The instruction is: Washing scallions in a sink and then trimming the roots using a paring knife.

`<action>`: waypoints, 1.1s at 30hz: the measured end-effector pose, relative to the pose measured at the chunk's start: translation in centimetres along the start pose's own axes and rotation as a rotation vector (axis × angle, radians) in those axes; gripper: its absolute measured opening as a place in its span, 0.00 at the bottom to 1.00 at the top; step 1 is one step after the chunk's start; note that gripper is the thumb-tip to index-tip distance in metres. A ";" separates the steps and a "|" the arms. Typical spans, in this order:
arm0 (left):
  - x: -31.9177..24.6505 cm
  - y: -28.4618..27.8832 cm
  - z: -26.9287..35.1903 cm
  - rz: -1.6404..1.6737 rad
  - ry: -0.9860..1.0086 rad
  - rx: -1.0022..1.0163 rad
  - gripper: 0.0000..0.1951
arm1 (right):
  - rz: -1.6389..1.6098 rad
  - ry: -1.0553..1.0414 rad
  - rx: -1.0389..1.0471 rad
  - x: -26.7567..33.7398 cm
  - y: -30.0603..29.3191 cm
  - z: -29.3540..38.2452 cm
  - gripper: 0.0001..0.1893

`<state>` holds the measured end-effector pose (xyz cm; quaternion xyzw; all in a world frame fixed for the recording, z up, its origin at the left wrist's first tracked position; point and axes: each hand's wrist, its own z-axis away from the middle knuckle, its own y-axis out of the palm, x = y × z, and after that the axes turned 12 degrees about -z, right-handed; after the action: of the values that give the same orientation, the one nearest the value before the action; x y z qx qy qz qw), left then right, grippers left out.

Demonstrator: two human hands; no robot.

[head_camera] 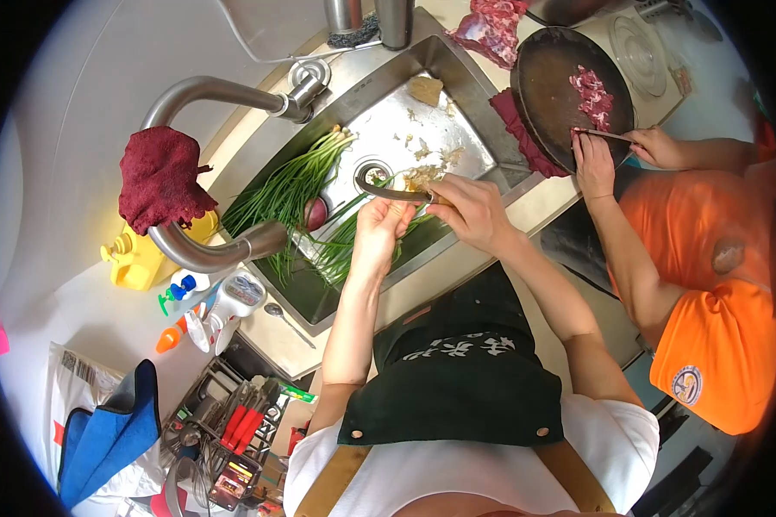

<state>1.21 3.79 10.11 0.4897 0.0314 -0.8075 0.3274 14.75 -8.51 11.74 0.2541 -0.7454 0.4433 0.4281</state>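
My right hand (475,210) grips a knife with a curved blade (388,192), held over the sink (355,116). Against the blade, my left hand (381,226) pinches a small yellowish piece of food, mostly hidden by the fingers. Green onions (297,171) lie along the left side of the basin, and more green stalks (346,249) run beneath my left hand. Between the bunches rests a red onion (315,213). Pale root trimmings (423,174) sit just beyond the knife, right of the drain (374,173). A tan sponge-like block (425,90) is in the far corner.
A steel faucet (226,90) draped with a maroon cloth (161,178) arches at left. Bottles (236,297) and a spoon (288,323) lie nearby. At right, a co-worker's hands (595,161) use a knife on a round board (549,77) with cut meat (593,97).
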 end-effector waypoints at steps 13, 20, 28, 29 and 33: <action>-0.8 -0.3 0.5 0.018 -0.029 0.032 0.13 | -0.040 -0.001 0.022 -1.3 -0.4 0.3 0.15; -1.1 -0.7 0.6 0.142 -0.032 0.216 0.15 | -0.091 -0.003 0.070 -1.1 -0.6 -0.2 0.15; -1.4 -0.2 0.6 0.204 -0.130 0.343 0.16 | -0.102 -0.056 0.055 -1.5 -0.3 -0.5 0.14; -1.3 -0.1 0.7 0.204 -0.130 0.344 0.16 | -0.092 -0.089 0.032 -1.6 -0.3 -0.6 0.14; -0.8 -0.3 0.6 0.211 -0.092 0.388 0.17 | -0.142 0.008 0.041 -1.9 -0.7 0.1 0.13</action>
<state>0.84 4.22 10.95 0.5068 -0.1907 -0.7811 0.3109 16.15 -8.95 10.40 0.3132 -0.7144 0.4281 0.4563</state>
